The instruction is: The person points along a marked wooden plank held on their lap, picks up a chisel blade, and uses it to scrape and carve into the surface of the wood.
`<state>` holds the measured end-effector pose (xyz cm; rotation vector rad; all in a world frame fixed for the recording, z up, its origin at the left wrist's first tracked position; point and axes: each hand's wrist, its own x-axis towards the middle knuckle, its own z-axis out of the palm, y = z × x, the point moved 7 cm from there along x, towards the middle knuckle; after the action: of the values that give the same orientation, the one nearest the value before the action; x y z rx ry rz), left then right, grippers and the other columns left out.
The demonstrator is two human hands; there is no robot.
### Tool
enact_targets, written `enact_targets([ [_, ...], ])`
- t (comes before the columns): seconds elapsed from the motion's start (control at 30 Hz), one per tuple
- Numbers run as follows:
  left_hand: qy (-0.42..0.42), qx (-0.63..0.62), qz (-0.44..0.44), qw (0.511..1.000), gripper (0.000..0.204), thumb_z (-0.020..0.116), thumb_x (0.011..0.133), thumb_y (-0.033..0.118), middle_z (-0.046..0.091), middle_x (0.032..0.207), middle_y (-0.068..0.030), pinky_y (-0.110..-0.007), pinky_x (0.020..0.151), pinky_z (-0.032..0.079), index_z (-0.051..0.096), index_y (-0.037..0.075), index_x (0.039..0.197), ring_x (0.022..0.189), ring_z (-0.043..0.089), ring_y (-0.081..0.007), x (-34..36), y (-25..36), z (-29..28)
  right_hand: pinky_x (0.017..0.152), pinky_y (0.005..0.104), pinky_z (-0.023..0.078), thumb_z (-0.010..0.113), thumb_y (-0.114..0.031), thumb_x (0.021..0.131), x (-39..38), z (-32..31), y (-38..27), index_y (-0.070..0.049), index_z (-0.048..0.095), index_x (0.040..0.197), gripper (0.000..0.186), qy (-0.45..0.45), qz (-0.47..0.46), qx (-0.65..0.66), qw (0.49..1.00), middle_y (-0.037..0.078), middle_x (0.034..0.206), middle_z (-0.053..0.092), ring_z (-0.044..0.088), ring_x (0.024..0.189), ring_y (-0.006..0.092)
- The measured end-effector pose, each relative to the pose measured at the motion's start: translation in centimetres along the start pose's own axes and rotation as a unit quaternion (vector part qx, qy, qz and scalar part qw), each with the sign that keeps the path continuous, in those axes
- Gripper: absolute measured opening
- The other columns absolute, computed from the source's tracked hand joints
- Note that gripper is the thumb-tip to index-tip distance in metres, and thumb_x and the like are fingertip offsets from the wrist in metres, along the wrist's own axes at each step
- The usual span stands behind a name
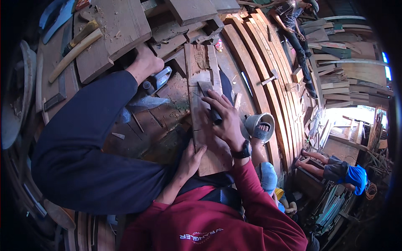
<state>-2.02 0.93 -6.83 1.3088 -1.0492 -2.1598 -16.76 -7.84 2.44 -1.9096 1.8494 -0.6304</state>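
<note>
A long wooden board (201,136) lies in front of me, its near end by my lap. Its far end has a rough, broken-out patch (202,57). My right hand (228,119) is over the board, its fingers closed round a chisel with a wide flat metal blade (204,86) and a dark handle (216,116). The blade lies along the board's face and points away from me. Lower down, my left hand (190,161) grips the board's left edge, thumb on top; its other fingers are partly hidden.
My bare foot (146,62) rests beside a metal hand plane (161,78). A hammer (270,77) lies on long planks (255,58) at right. A mallet-like wooden handle (75,54) lies upper left. A bucket (253,123) stands near my other foot. Other people (349,173) are at right.
</note>
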Motion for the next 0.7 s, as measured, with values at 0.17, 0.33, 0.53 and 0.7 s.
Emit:
enact_targets([
  [0.17,0.021,0.01,0.038,0.999,0.042,0.061,0.096,0.031,0.067,0.106,-0.0263,-0.043,0.086,0.05,0.054,-0.003,0.119,0.103,0.067,-0.0419,-0.4,0.6,-0.5,0.111,0.0522,0.041,0.068,-0.016,0.086,0.3,0.4,0.0,-0.011,0.067,0.121,0.035,0.004,-0.007,0.003,1.0,0.017,0.138,0.06,0.057,0.127,0.0375],
  [0.33,-0.003,0.038,-0.004,0.999,0.042,0.06,0.097,0.032,0.068,0.102,-0.0277,-0.045,0.084,0.05,0.054,-0.003,0.118,0.101,0.067,-0.0457,0.0,-0.1,0.5,0.111,0.0528,0.041,0.067,-0.015,0.086,0.2,-0.4,1.0,-0.011,0.068,0.117,0.031,0.014,0.009,-0.008,1.0,0.017,0.137,0.061,0.059,0.125,0.0372],
  [0.53,0.017,0.039,0.001,0.999,0.042,0.06,0.097,0.032,0.068,0.103,-0.0291,-0.046,0.085,0.051,0.053,-0.003,0.119,0.103,0.065,-0.0477,-0.5,0.6,-0.7,0.112,0.0535,0.04,0.067,-0.012,0.084,1.5,0.7,0.4,-0.012,0.068,0.115,0.031,0.011,-0.018,-0.001,1.0,0.017,0.136,0.062,0.059,0.124,0.0382],
  [0.7,-0.005,0.007,0.011,1.0,0.042,0.06,0.097,0.031,0.067,0.109,-0.0308,-0.047,0.086,0.05,0.053,-0.004,0.12,0.108,0.064,-0.047,0.0,-0.1,0.2,0.113,0.0533,0.04,0.067,-0.009,0.081,1.6,-0.2,0.4,-0.011,0.069,0.112,0.032,0.011,-0.005,0.0,1.0,0.017,0.135,0.063,0.059,0.124,0.0371],
])
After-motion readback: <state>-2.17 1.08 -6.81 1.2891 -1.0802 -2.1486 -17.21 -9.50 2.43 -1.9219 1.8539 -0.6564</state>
